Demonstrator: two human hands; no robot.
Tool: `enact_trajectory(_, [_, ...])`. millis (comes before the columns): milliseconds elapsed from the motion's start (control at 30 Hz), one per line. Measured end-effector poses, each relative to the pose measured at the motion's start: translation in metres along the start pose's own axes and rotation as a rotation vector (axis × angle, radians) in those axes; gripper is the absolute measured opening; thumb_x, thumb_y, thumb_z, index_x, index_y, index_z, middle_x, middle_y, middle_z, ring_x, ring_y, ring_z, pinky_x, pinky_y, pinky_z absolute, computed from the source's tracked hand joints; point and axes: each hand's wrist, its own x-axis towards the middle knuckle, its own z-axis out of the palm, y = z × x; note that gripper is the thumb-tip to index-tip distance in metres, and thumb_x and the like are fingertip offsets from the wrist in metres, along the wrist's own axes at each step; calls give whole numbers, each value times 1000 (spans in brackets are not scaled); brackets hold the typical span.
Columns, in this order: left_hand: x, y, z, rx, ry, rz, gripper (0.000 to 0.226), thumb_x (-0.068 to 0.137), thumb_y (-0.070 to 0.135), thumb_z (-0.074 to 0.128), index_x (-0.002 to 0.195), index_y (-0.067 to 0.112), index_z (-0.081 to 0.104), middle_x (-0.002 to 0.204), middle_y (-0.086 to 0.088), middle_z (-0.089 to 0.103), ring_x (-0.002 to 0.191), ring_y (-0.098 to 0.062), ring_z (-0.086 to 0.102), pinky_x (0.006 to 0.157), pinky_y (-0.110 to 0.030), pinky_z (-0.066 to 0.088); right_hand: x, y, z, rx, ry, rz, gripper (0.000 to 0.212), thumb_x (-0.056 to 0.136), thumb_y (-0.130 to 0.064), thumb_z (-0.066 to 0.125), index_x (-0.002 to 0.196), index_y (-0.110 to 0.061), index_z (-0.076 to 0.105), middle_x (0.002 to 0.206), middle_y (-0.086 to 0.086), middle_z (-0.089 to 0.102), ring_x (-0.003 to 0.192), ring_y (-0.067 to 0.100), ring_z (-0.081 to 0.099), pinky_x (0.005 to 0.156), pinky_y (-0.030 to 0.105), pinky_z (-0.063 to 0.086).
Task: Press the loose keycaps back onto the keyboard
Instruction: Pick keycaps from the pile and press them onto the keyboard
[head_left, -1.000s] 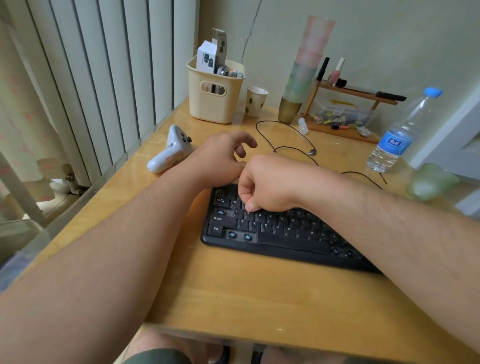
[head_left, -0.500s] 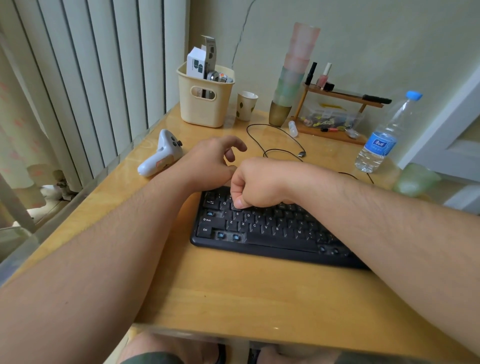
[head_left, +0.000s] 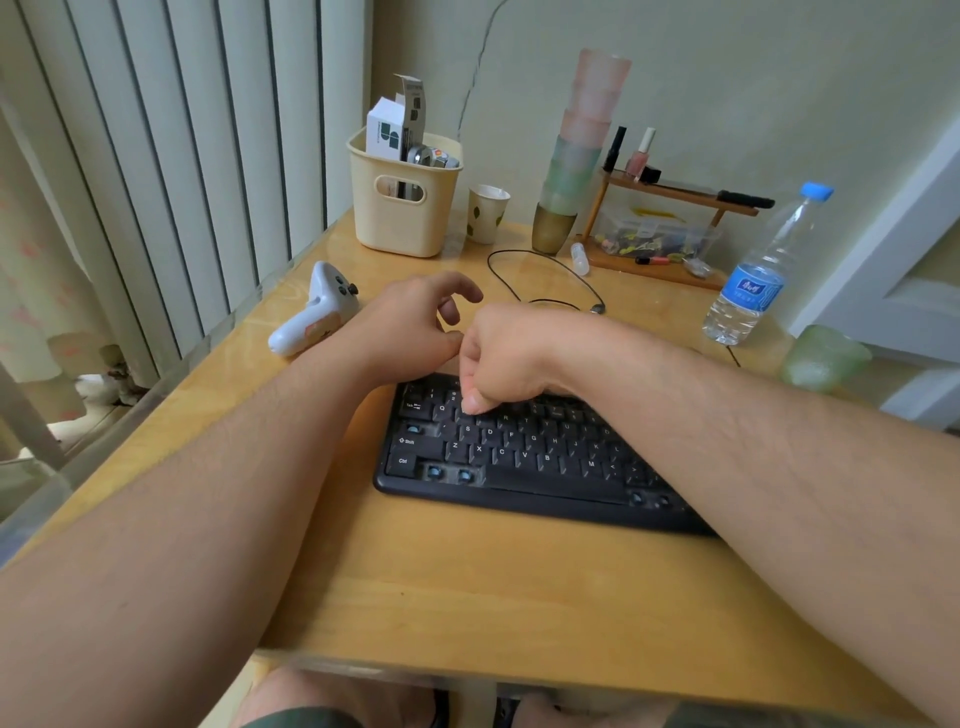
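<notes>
Keyboard (head_left: 519, 467), black matte plastic, lies on the smooth yellow wooden bench (head_left: 467, 587), turned a little. The right hand (head_left: 506, 364) is curled into a fist, fingers together, and its thumb tip pushes down near the W key, probably to seat a keycap; the cap itself is hidden. The left hand (head_left: 405, 332) rests beside it at the top-left corner, fingers loosely apart, likely steadying the board. Several bare sockets (head_left: 448, 474) with blue stems remain open.

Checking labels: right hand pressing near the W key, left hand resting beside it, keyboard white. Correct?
Wrong on colour: in the head view the keyboard is black. The rest holds: right hand presses near W, left hand beside it.
</notes>
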Motion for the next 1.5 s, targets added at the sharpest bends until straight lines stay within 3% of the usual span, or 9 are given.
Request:
enact_trajectory(133, [0,0,-1,24,1,-1,40,89,20,68,126,36,61,96,9,62,84,-12,63,66,-18,41,2,17,-8,213,97,22,17,84,-34,85,88,-21,76,79,-5,63,75,15,60,64,30,49])
enact_trajectory(333, [-2,3,1,44,-67,-19,37,91,21,67,124,36,62,93,12,64,87,-6,62,68,-17,42,13,23,11,169,87,24,25,78,-42,89,84,-22,75,90,-3,71,91,17,66,77,33,55])
enact_trajectory(567, [-5,14,2,26,-142,-38,24,90,26,69,110,39,67,90,15,67,85,-1,63,74,-24,48,16,45,15,343,149,-8,25,75,-40,91,73,-22,74,80,-7,72,82,12,65,69,31,48])
enact_trajectory(733, [-5,17,-2,-75,-197,-61,11,90,37,76,101,37,73,91,12,67,84,-6,62,81,-27,52,18,106,1,541,418,31,21,85,-38,82,82,-20,72,87,-2,72,85,15,66,82,39,56])
enact_trajectory(833, [-3,16,-2,-81,-187,-84,8,92,36,75,99,37,73,92,10,66,84,-8,62,82,-28,52,24,133,15,472,467,75,6,94,-29,74,89,-30,74,94,-10,71,94,12,65,84,35,53])
enact_trajectory(967, [-1,17,5,20,-252,-85,9,93,36,73,102,36,73,88,13,65,80,-4,60,74,-23,48,36,135,31,327,409,-14,18,99,-24,68,104,-39,75,97,-26,59,92,-2,55,84,27,42])
enact_trajectory(1133, [2,17,10,83,-267,-81,7,92,38,71,99,39,73,82,14,66,72,0,59,68,-20,43,47,123,42,319,503,-74,6,93,-34,75,98,-36,77,90,-22,62,85,-2,57,68,14,39])
enact_trajectory(1233, [2,16,12,87,-268,-71,6,91,37,71,96,40,72,76,14,65,69,1,58,66,-19,44,49,121,50,412,511,-28,9,86,-38,81,93,-33,77,87,-16,68,81,3,62,68,23,48])
enact_trajectory(1500, [1,25,11,99,-236,-49,5,92,34,72,94,39,74,82,12,70,80,-2,60,70,-17,49,52,111,50,142,519,-52,6,96,-37,69,94,-33,73,102,-11,55,106,18,50,88,38,48])
